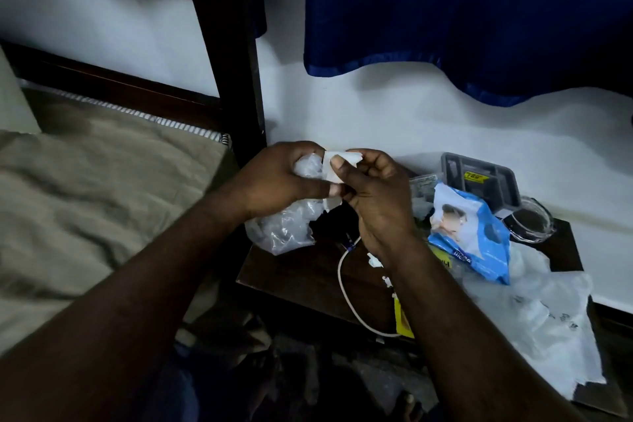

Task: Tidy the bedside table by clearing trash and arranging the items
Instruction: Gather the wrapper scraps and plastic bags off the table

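My left hand grips a crumpled clear plastic bag that hangs down over the left corner of the dark wooden bedside table. My right hand pinches a small white scrap of paper against the bag's top, right beside my left thumb. On the table lie a blue and white wrapper, a white cable, a yellow packet and a large sheet of white plastic.
A grey tray with a yellow label and a round glass dish stand at the table's back by the white wall. The bed with a tan sheet lies to the left, its dark post beside the table. Blue curtains hang above.
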